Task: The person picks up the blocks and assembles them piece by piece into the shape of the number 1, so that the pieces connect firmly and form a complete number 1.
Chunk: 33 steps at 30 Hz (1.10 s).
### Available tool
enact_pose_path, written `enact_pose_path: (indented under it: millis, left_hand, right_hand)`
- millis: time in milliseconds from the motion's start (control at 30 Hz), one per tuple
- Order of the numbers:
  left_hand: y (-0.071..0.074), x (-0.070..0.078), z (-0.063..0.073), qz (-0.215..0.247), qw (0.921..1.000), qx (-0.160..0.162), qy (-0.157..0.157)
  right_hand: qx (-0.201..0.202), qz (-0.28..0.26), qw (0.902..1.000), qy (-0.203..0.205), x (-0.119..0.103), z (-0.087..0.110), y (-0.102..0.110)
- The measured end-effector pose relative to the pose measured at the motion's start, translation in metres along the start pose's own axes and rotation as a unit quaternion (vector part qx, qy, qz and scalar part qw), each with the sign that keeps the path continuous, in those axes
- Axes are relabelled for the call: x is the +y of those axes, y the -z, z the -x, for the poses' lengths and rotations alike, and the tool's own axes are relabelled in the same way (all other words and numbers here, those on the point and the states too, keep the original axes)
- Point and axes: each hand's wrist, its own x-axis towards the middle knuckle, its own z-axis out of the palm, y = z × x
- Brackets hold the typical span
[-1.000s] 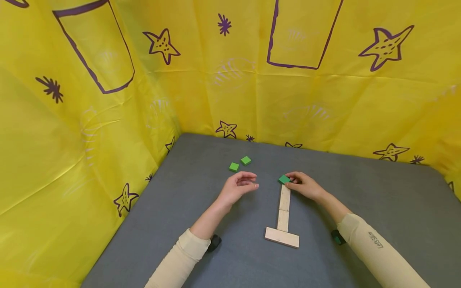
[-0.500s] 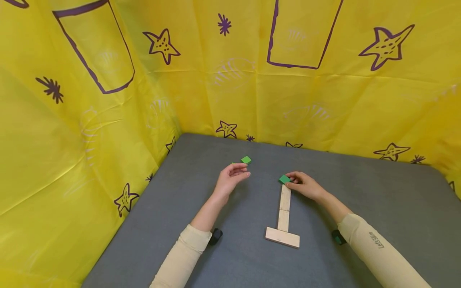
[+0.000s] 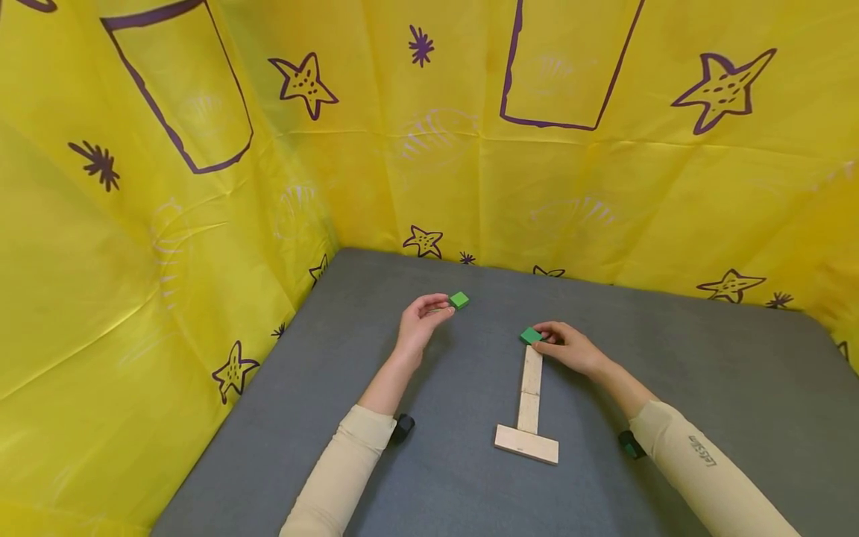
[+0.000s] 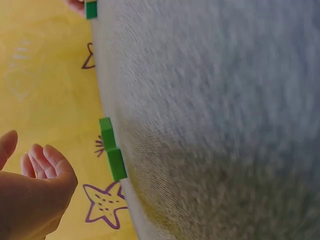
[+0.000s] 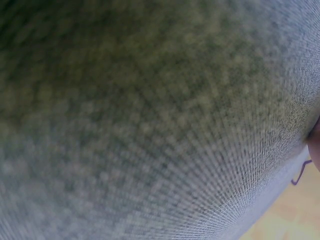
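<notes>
My left hand [image 3: 417, 322] hovers over the far part of the table, thumb and fingers apart. Its fingertips overlap the edge of a light green square block [image 3: 459, 300] in the head view. The left wrist view shows this hand [image 4: 40, 192] holding nothing, with two green blocks [image 4: 116, 164] on the tabletop beyond it; from the head, the hand hides most of one. Thumb and fingers of my right hand [image 3: 570, 349] pinch a darker green square block [image 3: 531, 335] at the far end of a wooden plank [image 3: 532, 371]. The right wrist view catches only a fingertip [image 5: 314, 145].
A second plank [image 3: 528, 412] continues the line toward me and meets a crosswise plank [image 3: 526, 444], forming an upside-down T. All lie flat on the grey table [image 3: 443, 462]. A yellow curtain [image 3: 376, 171] with purple drawings borders the table at the back and left.
My left hand has moved up and left, away from the planks and over toward the light green blocks, covering one of them. My right hand keeps its place on the darker block.
</notes>
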Motion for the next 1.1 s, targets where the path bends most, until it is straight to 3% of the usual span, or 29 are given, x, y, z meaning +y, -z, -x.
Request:
enact_pose_path:
  millis: [300,533,700,833,1100]
  left_hand:
    - [0.009,-0.004,-0.018,-0.015,0.9995,0.023,-0.015]
    - [0.014,-0.009,-0.026,-0.082,0.9960,0.032,-0.016]
    - [0.016,-0.011,-0.031,-0.123,0.9920,0.025,-0.015]
    - [0.018,-0.013,-0.034,-0.166,0.9860,0.018,-0.010]
    - [0.020,-0.012,-0.037,-0.266,0.9635,0.028,-0.002]
  right_hand:
    - [0.005,0.008,1.0000,0.003,0.001,0.000,0.000]
    - [0.001,0.003,1.0000,0.000,0.000,0.001,0.001]
    - [0.000,-0.011,0.9999,-0.001,-0.020,0.008,0.004]
    - [-0.001,-0.018,0.9998,-0.001,-0.031,0.011,0.006]
    - [0.004,-0.012,0.9999,0.003,-0.003,0.002,0.000]
